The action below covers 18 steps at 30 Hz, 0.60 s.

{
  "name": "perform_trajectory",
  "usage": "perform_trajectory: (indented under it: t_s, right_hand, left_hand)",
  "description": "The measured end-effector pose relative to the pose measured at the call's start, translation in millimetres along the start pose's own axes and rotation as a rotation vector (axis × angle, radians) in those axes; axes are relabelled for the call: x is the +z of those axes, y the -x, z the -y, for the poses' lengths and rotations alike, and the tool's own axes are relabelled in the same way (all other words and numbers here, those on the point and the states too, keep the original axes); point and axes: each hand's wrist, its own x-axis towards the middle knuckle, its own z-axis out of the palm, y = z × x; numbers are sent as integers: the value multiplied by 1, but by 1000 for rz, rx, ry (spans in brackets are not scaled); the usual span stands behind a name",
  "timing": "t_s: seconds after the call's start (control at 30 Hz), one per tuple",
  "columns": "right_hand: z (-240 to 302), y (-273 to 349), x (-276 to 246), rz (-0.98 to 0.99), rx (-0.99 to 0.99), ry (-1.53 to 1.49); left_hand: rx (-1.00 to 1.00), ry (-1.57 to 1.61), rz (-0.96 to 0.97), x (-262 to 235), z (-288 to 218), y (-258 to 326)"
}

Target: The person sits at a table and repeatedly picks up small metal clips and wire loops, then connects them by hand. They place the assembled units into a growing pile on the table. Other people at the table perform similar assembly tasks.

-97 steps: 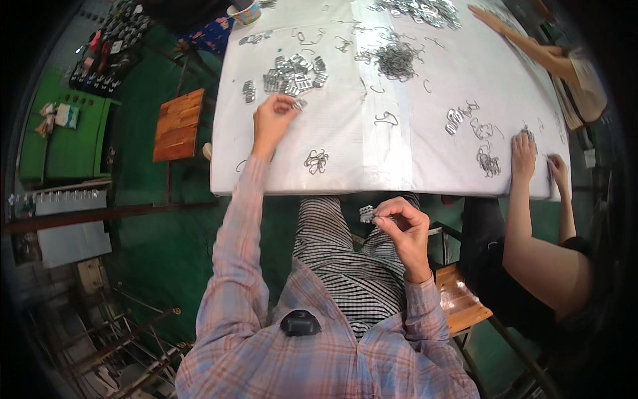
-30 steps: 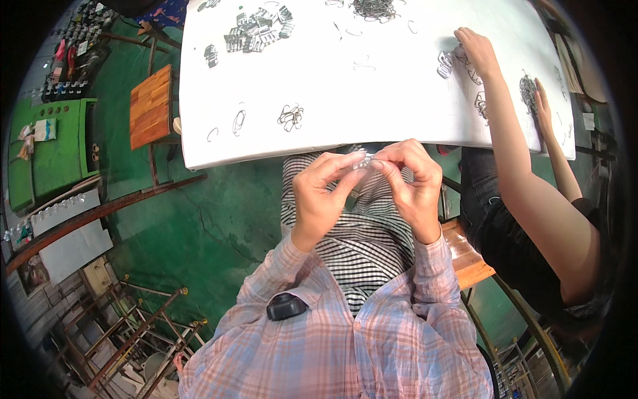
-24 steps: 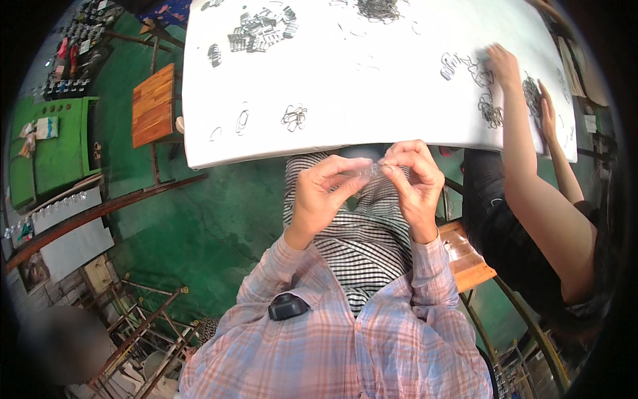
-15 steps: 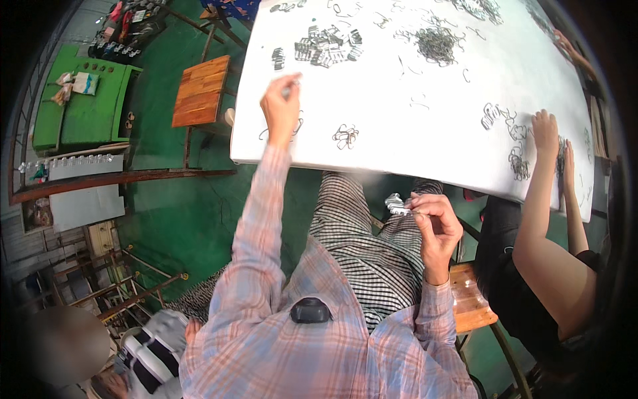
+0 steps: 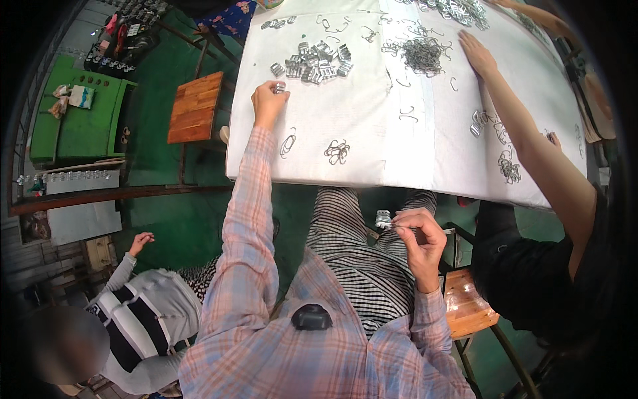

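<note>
Two hands work apart. Left hand (image 5: pixel 268 103) reaches onto the table (image 5: pixel 372 143), fingers pinched on a clip (image 5: pixel 280 87) beside the clip pile (image 5: pixel 312 61) near the far left corner. Right hand (image 5: pixel 419 239), below the near edge over the lap, pinches a buckle (image 5: pixel 383 219).

wooden stool (image 5: pixel 195 107), green bench (image 5: pixel 80 126), seated person (image 5: pixel 143 316)

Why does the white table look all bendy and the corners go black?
Head view: the fisheye lens bows the white table's straight edges and darkens the corners. Light is even, shadows soft, the metal clips sharp. One blurry patch sits at the lower left.
</note>
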Motion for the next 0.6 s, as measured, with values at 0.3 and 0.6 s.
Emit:
perform_trajectory:
  t_s: [0.3,0.6]
  right_hand:
    - [-1,-11,-3,67,-14,31]
    - [-6,-23,7,-208,-18,67]
  left_hand:
    - [-148,913,408,-29,-108,173]
    - [-42,899,367,-19,-150,259]
